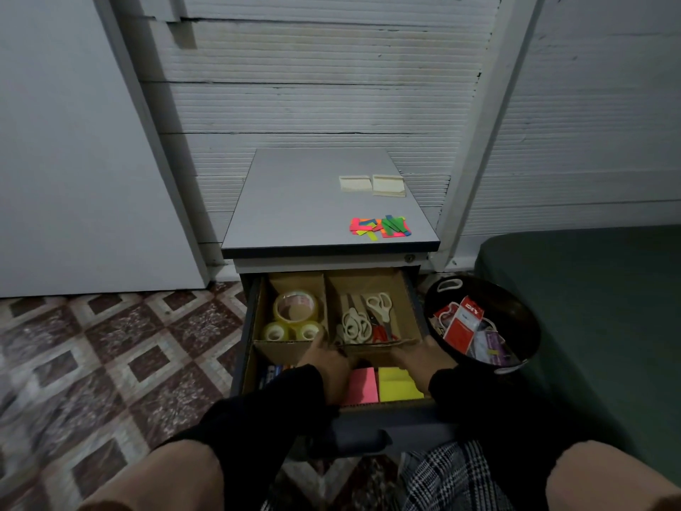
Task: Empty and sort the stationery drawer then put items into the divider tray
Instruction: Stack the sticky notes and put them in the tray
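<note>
Head view, lower centre of frame: I see my left hand (326, 357) and right hand (423, 357) inside the open drawer (372, 433), fingers on the cardboard divider tray (294, 350) wall, grip unclear, tape rolls (294, 315) and scissors (363, 319) already in compartments.

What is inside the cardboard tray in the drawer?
The cardboard tray holds tape rolls in its back left compartment and scissors in the back right. Nearer, pink and yellow sticky notes show. The hands cover what lies beneath them.
</note>
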Tool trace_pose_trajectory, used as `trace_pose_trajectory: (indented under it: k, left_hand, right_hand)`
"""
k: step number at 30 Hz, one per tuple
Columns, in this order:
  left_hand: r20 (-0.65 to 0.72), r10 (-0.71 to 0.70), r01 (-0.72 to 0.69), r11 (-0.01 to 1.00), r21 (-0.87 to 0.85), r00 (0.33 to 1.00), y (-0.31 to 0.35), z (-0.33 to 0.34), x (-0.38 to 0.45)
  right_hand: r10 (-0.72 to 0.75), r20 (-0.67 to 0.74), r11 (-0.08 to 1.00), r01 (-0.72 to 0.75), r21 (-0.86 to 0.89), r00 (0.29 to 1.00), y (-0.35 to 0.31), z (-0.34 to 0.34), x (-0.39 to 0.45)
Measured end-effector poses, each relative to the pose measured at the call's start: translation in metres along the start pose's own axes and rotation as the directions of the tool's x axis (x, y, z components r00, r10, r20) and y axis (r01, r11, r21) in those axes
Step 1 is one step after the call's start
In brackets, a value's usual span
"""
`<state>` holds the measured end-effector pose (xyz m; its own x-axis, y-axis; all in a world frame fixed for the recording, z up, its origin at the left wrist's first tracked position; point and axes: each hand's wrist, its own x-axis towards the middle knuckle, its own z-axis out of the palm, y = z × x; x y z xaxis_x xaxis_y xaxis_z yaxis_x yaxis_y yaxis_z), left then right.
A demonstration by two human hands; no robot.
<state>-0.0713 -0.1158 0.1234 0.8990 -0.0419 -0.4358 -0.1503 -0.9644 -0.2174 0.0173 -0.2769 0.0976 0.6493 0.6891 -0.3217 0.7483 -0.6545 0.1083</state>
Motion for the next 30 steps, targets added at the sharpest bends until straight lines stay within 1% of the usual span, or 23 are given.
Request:
trace_pose_trajectory:
  k: [2,4,7,11,16,17,20,22,23,25,28,30]
  left_hand:
    - [0.055,0.053,-0.054,0.998,0.017,0.997,-0.003,0.005,0.002]
    - [0.114,0.062,-0.065,0.998,0.024,0.992,-0.005,0.009,0.007]
    - [0.167,0.035,-0.034,0.999,-0.007,0.985,-0.004,0.016,0.020]
    - [0.241,-0.007,0.020,0.999,-0.051,0.971,-0.003,0.025,0.033]
    - [0.275,0.032,-0.046,0.998,0.046,0.961,0.000,0.022,0.029]
    - [0.264,0.032,-0.045,0.998,0.044,0.964,0.000,0.022,0.027]
    - [0.171,0.016,-0.018,1.000,0.010,0.985,0.000,0.023,0.023]
    - [0.169,-0.001,0.004,1.000,-0.020,0.986,0.000,0.024,0.023]
    - [0.189,-0.005,0.011,1.000,-0.029,0.982,0.000,0.024,0.023]
    - [0.223,0.023,-0.024,1.000,0.003,0.974,0.001,0.025,0.021]
    - [0.168,0.084,-0.096,0.994,0.060,0.982,0.000,0.028,0.019]
    - [0.180,0.093,-0.110,0.990,0.088,0.979,0.000,0.027,0.018]
  right_hand:
    - [-0.034,0.044,0.999,0.035,-0.026,0.998,0.001,-0.001,0.001]
    - [-0.047,0.098,0.996,0.055,-0.077,0.994,0.005,0.002,0.003]
    - [-0.041,0.149,0.991,0.059,-0.120,0.988,0.007,0.007,0.007]
    - [-0.039,0.231,0.991,0.068,-0.117,0.972,0.006,0.009,0.011]
    - [-0.060,0.313,0.976,0.122,-0.180,0.948,0.007,0.012,0.015]
    - [-0.059,0.336,0.972,0.130,-0.194,0.940,0.007,0.012,0.015]
    - [-0.021,0.406,0.973,0.113,-0.203,0.913,0.004,0.008,0.018]
    - [0.002,0.435,0.965,0.113,-0.238,0.900,0.002,0.004,0.019]
    - [0.012,0.438,0.964,0.107,-0.244,0.899,0.002,0.002,0.019]
    - [0.019,0.438,0.965,0.099,-0.244,0.899,0.001,0.000,0.018]
    - [0.054,0.447,0.970,0.060,-0.237,0.893,0.000,0.001,0.021]
    - [0.091,0.445,0.971,0.020,-0.239,0.891,-0.002,0.004,0.025]
